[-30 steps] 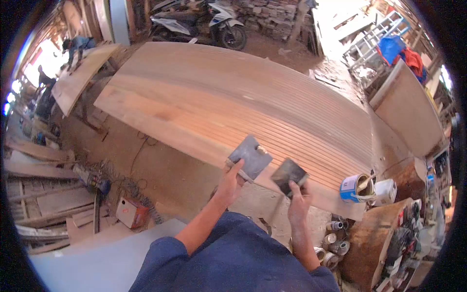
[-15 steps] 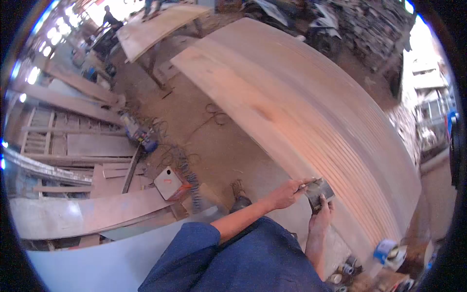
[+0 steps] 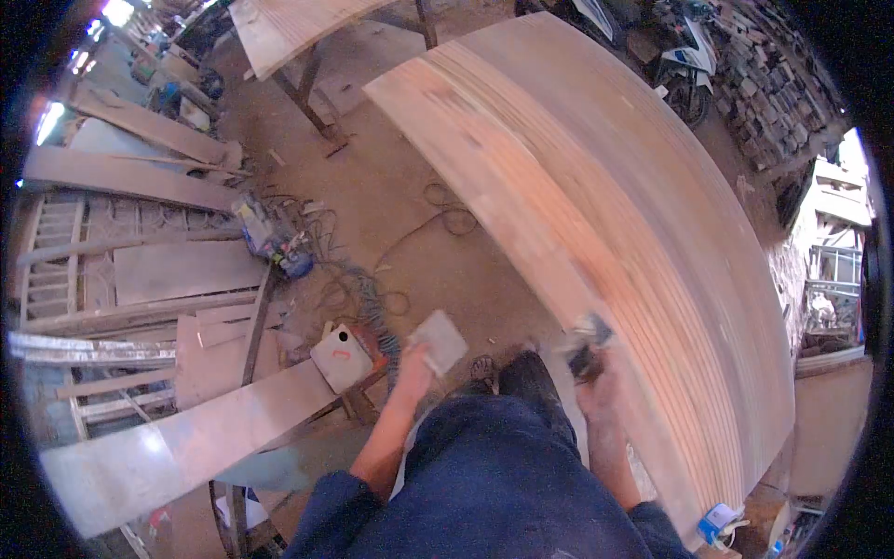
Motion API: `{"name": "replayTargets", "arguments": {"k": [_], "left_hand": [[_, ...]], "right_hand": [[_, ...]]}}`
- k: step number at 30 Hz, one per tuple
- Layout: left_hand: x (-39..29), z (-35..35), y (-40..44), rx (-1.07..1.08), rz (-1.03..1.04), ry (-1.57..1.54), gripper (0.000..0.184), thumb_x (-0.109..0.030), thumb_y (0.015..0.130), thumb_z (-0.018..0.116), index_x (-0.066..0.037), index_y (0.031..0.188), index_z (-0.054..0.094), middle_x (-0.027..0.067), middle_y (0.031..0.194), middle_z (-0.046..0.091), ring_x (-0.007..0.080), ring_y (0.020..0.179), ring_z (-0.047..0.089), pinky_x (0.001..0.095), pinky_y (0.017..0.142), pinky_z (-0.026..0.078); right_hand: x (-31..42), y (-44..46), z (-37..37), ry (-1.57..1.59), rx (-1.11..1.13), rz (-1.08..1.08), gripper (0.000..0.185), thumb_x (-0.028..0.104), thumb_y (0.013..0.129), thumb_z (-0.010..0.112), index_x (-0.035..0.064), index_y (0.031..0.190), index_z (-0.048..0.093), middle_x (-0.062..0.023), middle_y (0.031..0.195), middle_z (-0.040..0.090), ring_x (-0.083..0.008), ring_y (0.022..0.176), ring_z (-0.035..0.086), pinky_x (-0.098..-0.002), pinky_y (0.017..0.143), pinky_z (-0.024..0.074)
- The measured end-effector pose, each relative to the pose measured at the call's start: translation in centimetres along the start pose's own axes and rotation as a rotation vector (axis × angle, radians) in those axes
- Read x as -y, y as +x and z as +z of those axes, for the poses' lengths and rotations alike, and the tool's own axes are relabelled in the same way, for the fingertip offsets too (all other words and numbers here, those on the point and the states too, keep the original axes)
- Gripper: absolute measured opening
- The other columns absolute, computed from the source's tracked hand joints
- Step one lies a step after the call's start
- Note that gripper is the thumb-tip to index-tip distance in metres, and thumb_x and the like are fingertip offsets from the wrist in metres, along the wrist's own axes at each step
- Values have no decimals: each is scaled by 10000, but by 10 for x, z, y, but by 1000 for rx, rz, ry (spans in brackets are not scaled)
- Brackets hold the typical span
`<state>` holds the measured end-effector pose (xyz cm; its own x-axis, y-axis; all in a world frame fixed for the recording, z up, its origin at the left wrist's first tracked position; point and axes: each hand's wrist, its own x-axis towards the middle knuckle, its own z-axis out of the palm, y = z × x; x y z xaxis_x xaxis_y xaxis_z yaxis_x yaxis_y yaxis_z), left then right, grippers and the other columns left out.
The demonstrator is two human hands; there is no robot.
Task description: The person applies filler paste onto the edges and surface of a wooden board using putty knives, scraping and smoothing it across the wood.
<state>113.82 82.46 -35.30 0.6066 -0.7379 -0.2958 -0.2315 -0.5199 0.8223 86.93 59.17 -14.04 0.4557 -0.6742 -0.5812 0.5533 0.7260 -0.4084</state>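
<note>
My left hand grips a flat, light grey plate by its lower left edge, over the floor in front of my body. Blurred by motion, my right hand holds a dark flat plate at the near edge of a long wooden panel. Fine parallel grooves run along the panel. The two plates are well apart. Whether the dark plate touches the panel cannot be told.
A white and red box stands left of my left hand, beside coiled hose. Boards lie at the left. A blue can sits at the panel's near end. Another panel rests on legs at the top.
The hands were together at the plates and are now apart, the left one farther left with the light plate. My view has turned left and down.
</note>
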Motion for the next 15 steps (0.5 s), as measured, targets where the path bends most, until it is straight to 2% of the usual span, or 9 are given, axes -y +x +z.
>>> {"name": "replayTargets", "arguments": {"k": [1,2,3,4,6,8,13,15], "left_hand": [[-2,-16,4,-1,-180,-461,317,-124,848,523,-28,1147,562,158,1137,591,299,1074,566,394,927,446],[-4,-32,8,-88,-360,-922,353,-118,841,527,-17,1179,527,140,1163,578,302,1089,558,417,934,445],[-52,-62,9,-190,-564,-1408,399,-118,834,534,-7,1215,485,124,1184,564,311,1095,553,448,932,450],[-61,-75,15,-211,-556,-1429,417,-126,835,541,-10,1229,465,126,1189,561,314,1099,550,461,935,448],[-63,-98,21,-255,-542,-1464,457,-143,836,553,-17,1256,425,130,1198,555,322,1107,544,487,940,443],[-83,-119,41,-331,-602,-1418,436,-153,849,548,-24,1250,435,133,1218,542,315,1116,539,478,957,434],[-90,-154,113,-364,-662,-1406,428,-200,874,547,-29,1249,436,138,1240,533,308,1134,532,467,965,429],[-127,-177,151,-325,-696,-1431,437,-220,876,553,-30,1251,435,134,1235,537,304,1128,535,465,955,436]], "right_hand": [[-14,9,10,-31,-53,82,237,113,861,531,-4,1065,561,-113,1041,619,-235,975,596,-386,904,469],[-27,23,17,-62,-100,166,227,120,860,530,-4,1048,563,-116,1022,621,-241,963,598,-390,900,470],[-44,42,4,-297,-73,127,224,114,855,538,-1,1046,562,-115,1015,622,-243,955,601,-394,896,473],[-69,60,-20,-531,-43,87,222,108,850,546,1,1044,560,-114,1008,623,-245,948,604,-397,891,477],[-88,86,7,-611,-17,163,221,94,841,559,8,1044,558,-112,998,623,-249,932,610,-404,880,485],[-88,97,99,-292,-31,395,225,77,832,569,17,1048,556,-112,994,623,-253,915,617,-412,865,494],[-118,188,152,-374,20,374,252,48,843,555,29,1094,545,-95,1015,628,-240,908,624,-402,837,507],[-130,229,176,-428,67,328,254,45,851,547,31,1105,541,-91,1023,629,-235,912,624,-399,841,507]]}}
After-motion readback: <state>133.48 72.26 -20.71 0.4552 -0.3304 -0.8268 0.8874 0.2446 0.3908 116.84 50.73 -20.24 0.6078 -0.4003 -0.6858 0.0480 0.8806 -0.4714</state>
